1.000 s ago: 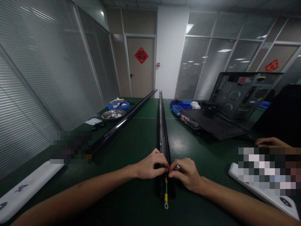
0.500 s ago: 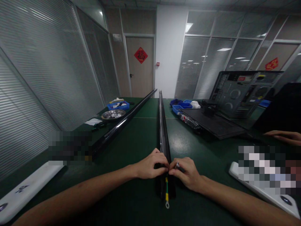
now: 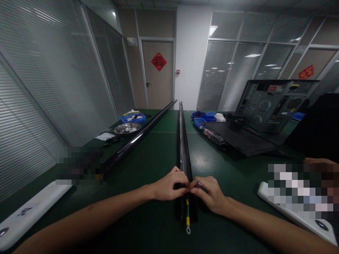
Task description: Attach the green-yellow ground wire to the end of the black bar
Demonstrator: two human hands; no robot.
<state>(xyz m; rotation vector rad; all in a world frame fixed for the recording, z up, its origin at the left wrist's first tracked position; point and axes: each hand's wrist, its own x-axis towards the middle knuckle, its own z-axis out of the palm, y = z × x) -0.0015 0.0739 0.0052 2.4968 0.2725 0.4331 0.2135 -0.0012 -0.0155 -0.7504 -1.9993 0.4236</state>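
A long black channel-shaped bar runs away from me down the middle of the table. Over its near end, my left hand is closed, thumb and fingers pinched together at the bar's inside. My right hand meets it there, also pinched, fingertips touching or nearly touching the left ones. What lies between the fingertips is too small and hidden to name. A shiny metal piece, perhaps a ring, shows at the right fingers. Below both hands a short green-yellow wire ends in a ring terminal.
A second black bar lies slanting on the left. Behind it are a metal dish and a blue bin. Blue trays, a black panel and an opened computer case stand right. White devices flank me. Another person's hand is far right.
My hands stay almost in place; the right fingers have shifted slightly, and a dark bit beside the metal piece no longer shows. The other person's hand has moved right and down.
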